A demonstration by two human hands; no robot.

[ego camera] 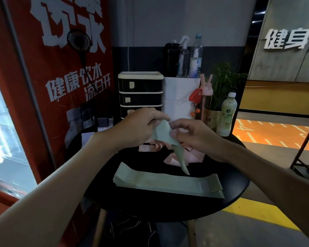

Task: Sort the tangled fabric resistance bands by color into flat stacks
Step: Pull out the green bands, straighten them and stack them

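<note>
The left hand (143, 127) and the right hand (191, 136) are close together in the air, and both pinch the upper end of one green band (161, 132). The left fingers are curled round its left edge and the right thumb and fingers hold its right edge. The band is not flat. It is twisted, and its free end hangs down and a little to the right, narrow like a tail.

Under this tail lies the green stack (168, 184) — already flat, near the front of the table (237, 175). The long axis of the stack goes from left to right, with the right end a little nearer to the person. The hanging band goes almost across this axis, and its tip is over the far edge of the stack, near the middle. Whether the tip touches the stack I cannot tell.

I think the next move depends on this: the band must be untwisted and turned until it lies along the stack. The right hand is nearer to the tail, so it could probably slide down the band while the left hand keeps the upper end.

Behind the stack, under the hands, the pink bands (193, 155) lie in a tangle — not sorted yet. Further behind the stack stand drawers (140, 90), and behind its right end a bottle (227, 114).
</note>
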